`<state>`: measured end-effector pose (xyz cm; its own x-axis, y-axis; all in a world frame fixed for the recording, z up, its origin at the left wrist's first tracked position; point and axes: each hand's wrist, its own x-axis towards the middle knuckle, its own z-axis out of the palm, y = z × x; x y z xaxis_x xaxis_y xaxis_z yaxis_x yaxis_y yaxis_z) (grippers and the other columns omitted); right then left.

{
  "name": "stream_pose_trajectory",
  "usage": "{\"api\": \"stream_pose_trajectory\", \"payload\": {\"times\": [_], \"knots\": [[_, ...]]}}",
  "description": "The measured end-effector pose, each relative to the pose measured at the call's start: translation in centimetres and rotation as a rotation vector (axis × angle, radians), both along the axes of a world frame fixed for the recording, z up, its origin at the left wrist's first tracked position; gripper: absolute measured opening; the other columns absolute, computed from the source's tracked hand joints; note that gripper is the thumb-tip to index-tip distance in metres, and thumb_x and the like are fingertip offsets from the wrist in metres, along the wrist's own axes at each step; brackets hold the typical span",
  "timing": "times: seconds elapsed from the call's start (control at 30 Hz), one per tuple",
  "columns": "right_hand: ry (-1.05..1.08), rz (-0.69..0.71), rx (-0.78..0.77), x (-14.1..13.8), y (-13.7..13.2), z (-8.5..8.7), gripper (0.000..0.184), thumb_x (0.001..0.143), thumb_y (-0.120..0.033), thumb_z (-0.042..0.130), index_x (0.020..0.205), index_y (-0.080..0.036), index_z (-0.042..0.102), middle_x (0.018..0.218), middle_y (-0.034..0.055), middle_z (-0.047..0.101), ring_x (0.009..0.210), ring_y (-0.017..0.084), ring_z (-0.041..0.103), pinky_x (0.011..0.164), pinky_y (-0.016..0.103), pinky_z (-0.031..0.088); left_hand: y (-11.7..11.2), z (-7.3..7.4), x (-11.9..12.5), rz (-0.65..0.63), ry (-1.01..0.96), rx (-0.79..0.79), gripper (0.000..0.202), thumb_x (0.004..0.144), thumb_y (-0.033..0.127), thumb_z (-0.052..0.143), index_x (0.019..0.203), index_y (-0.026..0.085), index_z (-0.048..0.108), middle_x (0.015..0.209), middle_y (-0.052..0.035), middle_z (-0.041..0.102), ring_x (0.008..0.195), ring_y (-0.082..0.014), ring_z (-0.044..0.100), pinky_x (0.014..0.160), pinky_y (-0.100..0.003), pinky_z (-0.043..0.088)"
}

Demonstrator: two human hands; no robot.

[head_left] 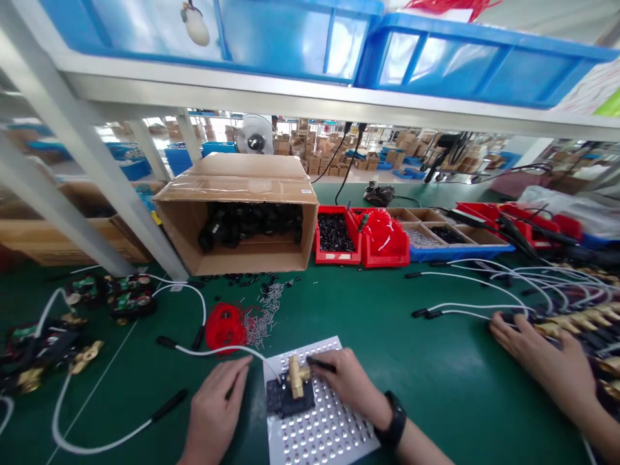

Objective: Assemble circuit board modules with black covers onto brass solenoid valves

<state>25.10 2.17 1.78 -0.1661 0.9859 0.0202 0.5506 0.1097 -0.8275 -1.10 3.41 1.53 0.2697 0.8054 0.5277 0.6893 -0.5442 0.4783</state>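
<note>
A brass tee-shaped fitting (296, 378) sits on a black plastic housing (285, 399), which rests on a silver plate (334, 423) covered with rows of round holes or studs. From the housing a white cable (220, 351) with a black end runs left. My right hand (351, 381), with a black band at its wrist, pinches a short black rod-like piece (322, 365) beside the fitting; its exact kind is unclear. Left of the plate, my left hand (217, 407) has its fingers curled together. A small dark bit shows by its thumb, too little to name.
A red wire coil (225, 326) and loose metal pins (264, 316) lie ahead. Behind stand a cardboard box (237, 261) and red bins (338, 258). Cabled assemblies (130, 297) lie left. At right, another person's hand (547, 361) touches brass-fitted units. A shelf beam (310, 97) crosses above.
</note>
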Motion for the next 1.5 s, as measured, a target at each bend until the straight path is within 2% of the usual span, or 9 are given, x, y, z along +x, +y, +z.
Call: {"api": "stream_pose_trajectory", "payload": {"times": [0.1,0.2,0.43,0.7,0.87,1.03,1.2,1.33,1.5], "knots": [[-0.138,-0.238,0.035,2.3,5.1,0.6,0.023,0.087,-0.026,0.046,0.094,-0.017,0.066,0.087,0.0055,0.070,0.082,0.020,0.063,0.074,0.027,0.046,2.3,3.5,-0.2,0.236,-0.045,-0.107,0.025,0.087,0.036,0.044,0.095,0.018,0.059,0.088,-0.0058,0.065,0.078,-0.0196,0.061,0.071,-0.031,0.049],[-0.240,-0.336,0.036,3.7,11.0,0.2,0.027,0.081,-0.020,0.054,0.107,-0.018,0.060,0.100,0.0086,0.065,0.093,0.021,0.059,0.080,0.029,0.043,6.7,5.7,1.7,0.055,0.183,-0.398,0.019,0.087,0.028,0.043,0.087,0.020,0.060,0.089,-0.0033,0.066,0.081,-0.0176,0.060,0.073,-0.028,0.045],[-0.326,-0.330,-0.006,3.8,16.2,-1.2,0.006,0.075,-0.012,0.056,0.075,-0.017,0.059,0.083,0.0064,0.061,0.080,0.018,0.058,0.071,0.027,0.039,13.3,2.5,7.1,-0.024,0.410,-0.528,0.008,0.073,0.015,0.058,0.078,0.020,0.062,0.084,-0.0038,0.066,0.083,-0.0197,0.060,0.072,-0.028,0.042],[0.042,-0.230,0.131,2.1,10.4,1.0,0.007,0.079,-0.021,0.049,0.075,-0.018,0.052,0.061,-0.0020,0.049,0.052,0.011,0.046,0.050,0.022,0.037,12.7,1.8,8.3,0.010,0.456,-0.476,0.013,0.067,0.003,0.055,0.068,0.014,0.061,0.077,-0.0100,0.065,0.078,-0.0229,0.061,0.069,-0.030,0.044],[0.831,-0.154,-0.463,0.1,-0.3,-0.7,0.030,0.072,-0.047,0.056,0.081,-0.019,0.050,0.044,-0.0127,0.018,0.036,0.005,0.010,0.034,0.019,0.011,12.7,3.1,8.0,-0.014,0.229,-0.456,0.017,0.067,-0.003,0.050,0.067,0.011,0.057,0.073,-0.0100,0.061,0.076,-0.0214,0.059,0.071,-0.031,0.044],[0.469,-0.440,-0.127,-2.5,-7.1,-0.8,0.024,0.074,-0.038,0.058,0.085,-0.017,0.052,0.066,-0.0009,0.050,0.055,0.010,0.043,0.050,0.021,0.037,9.0,5.0,5.7,0.029,-0.167,-0.473,0.022,0.084,0.016,0.044,0.103,0.011,0.054,0.090,-0.0080,0.061,0.082,-0.0153,0.059,0.076,-0.028,0.047],[0.096,-0.435,0.047,-4.2,-8.7,-1.8,0.013,0.079,-0.030,0.049,0.073,-0.018,0.052,0.054,-0.0040,0.041,0.047,0.011,0.038,0.046,0.023,0.033,-2.0,3.4,2.6,0.191,-0.697,-0.529,0.026,0.077,0.033,0.061,0.092,0.011,0.061,0.082,-0.0066,0.066,0.074,-0.0171,0.063,0.071,-0.030,0.053],[-0.001,-0.411,0.169,-4.6,-8.4,-2.4,0.011,0.081,-0.025,0.047,0.074,-0.019,0.052,0.059,-0.0015,0.049,0.050,0.012,0.042,0.051,0.024,0.037,-8.0,0.1,2.2,0.196,-0.539,-0.401,0.012,0.077,0.027,0.062,0.078,0.016,0.064,0.079,-0.0042,0.067,0.073,-0.0163,0.064,0.071,-0.028,0.053],[-0.040,-0.366,0.242,-4.6,-7.7,-2.6,0.010,0.082,-0.020,0.045,0.075,-0.020,0.052,0.068,0.0013,0.057,0.059,0.013,0.050,0.059,0.024,0.042,-7.7,-1.7,3.6,0.037,-0.210,-0.151,0.012,0.083,0.020,0.056,0.075,0.017,0.065,0.075,-0.0032,0.066,0.072,-0.0148,0.062,0.070,-0.027,0.050]]}}
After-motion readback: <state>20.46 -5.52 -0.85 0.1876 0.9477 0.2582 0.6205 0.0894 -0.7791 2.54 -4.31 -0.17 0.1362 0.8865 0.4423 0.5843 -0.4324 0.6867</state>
